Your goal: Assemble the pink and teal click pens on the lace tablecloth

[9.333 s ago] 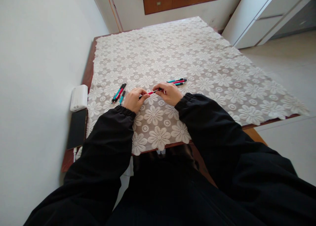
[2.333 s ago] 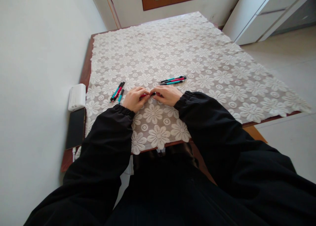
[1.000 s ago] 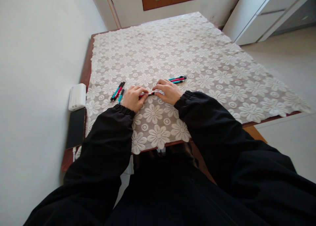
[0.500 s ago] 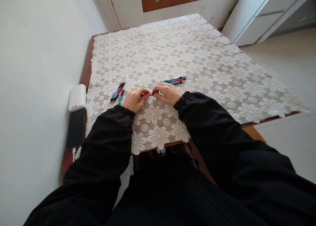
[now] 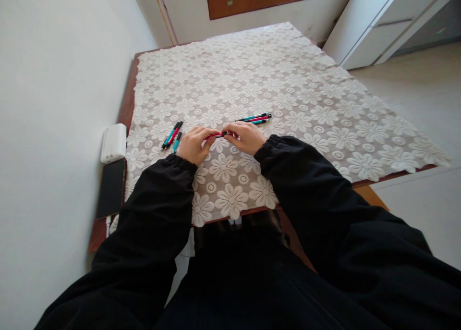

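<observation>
"What's held?"
"One slim red-and-black pen (image 5: 219, 136), fingers of left hand (image 5: 194, 145) and right hand (image 5: 248, 137) clamped on it, over floral lace tablecloth (image 5: 223, 167)."
"Others?"
"Three pens (image 5: 174, 138) beside the left hand, three more pens (image 5: 258, 119) behind the right: four teal, two red."

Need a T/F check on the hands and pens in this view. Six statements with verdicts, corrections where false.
1. The left hand and right hand hold a red-and-black pen between them. True.
2. The right hand touches nothing. False: it pinches the black part of that pen.
3. Teal and red pens lie just beyond the right hand. True.
4. More pens lie to the left of the left hand. True.
5. Every loose pen is red. False: both groups include teal ones.
6. The loose pens lie on bare wood. False: they lie on a pale, flower-patterned cloth.
</observation>
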Action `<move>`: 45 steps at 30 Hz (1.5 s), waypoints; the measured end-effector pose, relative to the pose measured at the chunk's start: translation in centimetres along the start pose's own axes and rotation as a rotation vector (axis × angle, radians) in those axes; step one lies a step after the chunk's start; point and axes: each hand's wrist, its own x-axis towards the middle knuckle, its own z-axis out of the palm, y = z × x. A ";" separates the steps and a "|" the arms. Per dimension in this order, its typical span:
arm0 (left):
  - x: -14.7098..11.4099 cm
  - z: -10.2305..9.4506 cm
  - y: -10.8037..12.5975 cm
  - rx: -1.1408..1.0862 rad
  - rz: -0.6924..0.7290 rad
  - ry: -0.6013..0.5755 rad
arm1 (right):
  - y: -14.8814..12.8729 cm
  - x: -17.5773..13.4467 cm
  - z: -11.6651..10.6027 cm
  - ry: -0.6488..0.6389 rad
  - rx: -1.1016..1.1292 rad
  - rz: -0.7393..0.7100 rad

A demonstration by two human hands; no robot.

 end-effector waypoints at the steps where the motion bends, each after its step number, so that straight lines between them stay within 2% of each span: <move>1: 0.0 0.0 0.1 0.008 -0.013 -0.012 | 0.0 0.0 0.0 -0.014 -0.004 -0.007; 6: 0.1 -0.1 0.3 0.048 -0.073 -0.035 | 0.3 -0.1 0.1 -0.070 -0.034 -0.048; 14: 0.2 -0.1 0.2 0.040 -0.072 -0.026 | 0.4 -0.2 0.1 -0.128 -0.038 -0.081; 28: 0.1 -0.1 0.1 0.009 -0.079 -0.014 | 0.7 -0.2 0.2 -0.112 -0.012 -0.096; 33: 0.1 -0.1 0.4 -0.071 -0.045 0.057 | 0.2 -0.2 0.1 -0.068 -0.008 -0.043; 39: -0.3 0.3 0.4 -0.187 -0.040 0.185 | 0.2 -0.2 0.1 -0.103 0.005 -0.059; 42: -0.6 0.8 0.1 -0.331 -0.045 0.161 | 0.2 -0.2 0.1 -0.097 0.010 -0.071; 45: -0.7 1.2 0.0 -0.371 -0.072 0.132 | 0.2 -0.2 0.1 -0.077 0.022 -0.097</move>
